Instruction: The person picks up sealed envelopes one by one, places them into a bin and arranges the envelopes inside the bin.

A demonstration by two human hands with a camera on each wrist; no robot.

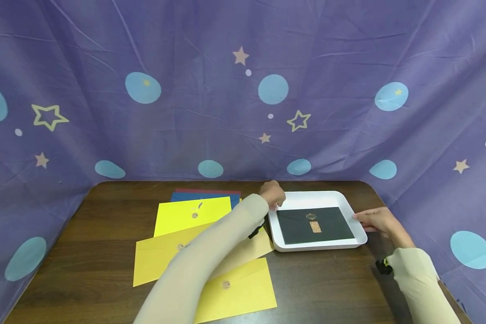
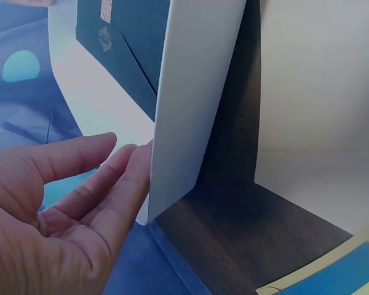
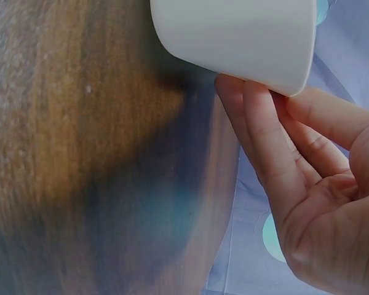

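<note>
A shallow white tray (image 1: 308, 200) stands on the table's right half, a dark green envelope (image 1: 295, 229) with a small orange label lying in it. My left hand (image 1: 273, 194) is at the tray's far left corner. In the left wrist view, its fingertips (image 2: 141, 157) touch the tray wall while the thumb stands apart from them. At the opposite end, my right hand (image 1: 378, 220) pinches the tray's right edge. The right wrist view shows that thumb on the rim and the fingers (image 3: 261, 110) against the wall below.
Left of the tray lie overlapping envelopes: a bright yellow one (image 1: 178, 216), a gold one (image 1: 150, 261), a beige one (image 1: 251, 249), another yellow one (image 1: 243, 292) in front, and a blue one (image 1: 182, 196) with a red one behind. A purple curtain (image 1: 210, 135) borders the brown table (image 1: 73, 265).
</note>
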